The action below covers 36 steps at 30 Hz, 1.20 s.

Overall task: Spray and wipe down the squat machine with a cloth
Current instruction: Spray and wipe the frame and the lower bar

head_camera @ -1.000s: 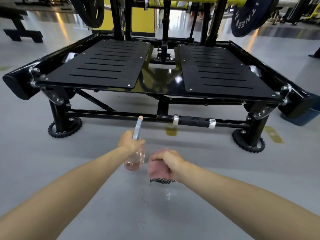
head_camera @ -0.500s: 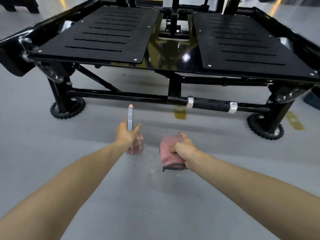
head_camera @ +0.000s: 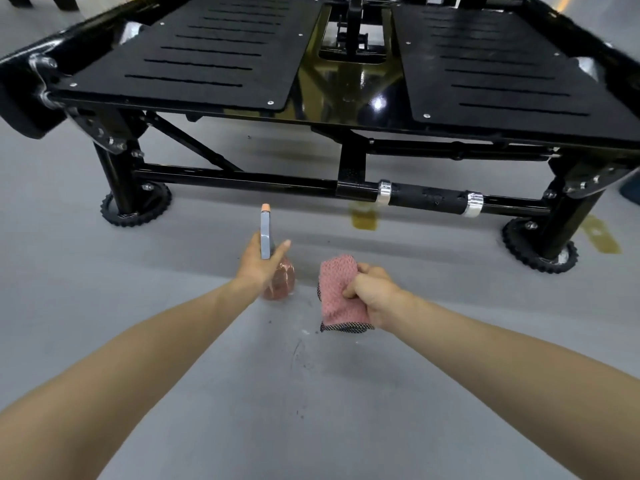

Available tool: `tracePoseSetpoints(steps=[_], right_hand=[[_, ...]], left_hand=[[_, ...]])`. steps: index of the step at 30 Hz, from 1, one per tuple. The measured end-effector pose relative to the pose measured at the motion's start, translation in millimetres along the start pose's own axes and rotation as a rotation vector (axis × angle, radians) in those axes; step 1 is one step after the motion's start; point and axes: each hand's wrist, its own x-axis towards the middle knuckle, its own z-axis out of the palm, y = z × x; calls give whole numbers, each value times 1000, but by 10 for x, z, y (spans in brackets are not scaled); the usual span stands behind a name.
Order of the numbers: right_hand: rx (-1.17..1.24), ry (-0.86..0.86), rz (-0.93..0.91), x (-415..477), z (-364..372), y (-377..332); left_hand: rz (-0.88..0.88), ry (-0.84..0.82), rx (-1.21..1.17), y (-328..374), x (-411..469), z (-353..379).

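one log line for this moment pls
left hand: holds spray bottle, nozzle toward squat machine | right hand: grips pink cloth | both hands over floor, clear of machine

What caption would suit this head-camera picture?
Left hand holds a spray bottle, right hand grips a pink cloth, before the black squat machine.

Bare floor (head_camera: 173, 289) ahead; crossbar (head_camera: 242, 183) seemingly blocks low reach.

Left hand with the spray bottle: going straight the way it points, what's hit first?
Likely the lower crossbar of the squat machine, reached by the spray bottle nozzle ahead of the left hand; only floor shows between. Depth unclear.
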Motion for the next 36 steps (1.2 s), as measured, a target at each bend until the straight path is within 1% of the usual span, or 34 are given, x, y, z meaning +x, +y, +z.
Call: tracePoseSetpoints(steps=[3, 4, 7, 8, 9, 11, 12, 14, 16, 18, 20, 22, 24, 25, 26, 29, 30, 32, 35, 36], right_hand=[[13, -16, 7, -47, -39, -31], [14, -14, 3, -68, -54, -35], [-29, 3, -34, -171, -124, -73], [-55, 5, -37, -185, -132, -82], [-78, 10, -43, -222, -155, -121], [-107, 26, -62, -305, -231, -214], [-111, 41, -78, -337, -267, -256], [-77, 65, -111, -434, -340, -344], [-15, 74, -119, -514, -394, -399], [24, 76, -146, -591, -452, -413], [69, 106, -191, -645, -491, -415], [179, 168, -211, -622, -511, -419], [290, 269, -183, -574, -575, -465], [303, 330, -180, -553, -630, -497], [277, 397, -198, -532, -709, -529], [98, 625, -245, -511, -1012, -603], [51, 672, -259, -492, -1121, -620], [-29, 695, -285, -461, -1270, -663], [-175, 606, -380, -437, -1396, -731], [-226, 576, -433, -432, -1429, -750]], left_hand=[[-97, -1, 6, -6, -59, 15], [-161, 32, 26, -23, -86, 45], [-458, 196, 255, -20, -404, 242], [-490, 196, 254, -20, -550, 332], [-452, 149, 190, 16, -697, 433], [-323, -49, -48, 164, -933, 597], [-304, -154, -154, 300, -993, 630], [-345, -322, -300, 627, -1047, 660], [-383, -406, -365, 840, -1055, 716], [-302, -366, -303, 938, -1085, 811], [-162, -218, -231, 1005, -1168, 932], [72, -77, -100, 1098, -1304, 1024], [292, -19, 43, 1195, -1406, 1088], [370, -7, 60, 1255, -1420, 1112], [432, 4, 54, 1326, -1405, 1137], [592, 43, 34, 1630, -1302, 1242], [640, 65, 29, 1737, -1259, 1283], [691, 91, 56, 1930, -1186, 1394], [672, 54, 133, 2133, -1097, 1558], [670, 39, 198, 2165, -1062, 1621]])
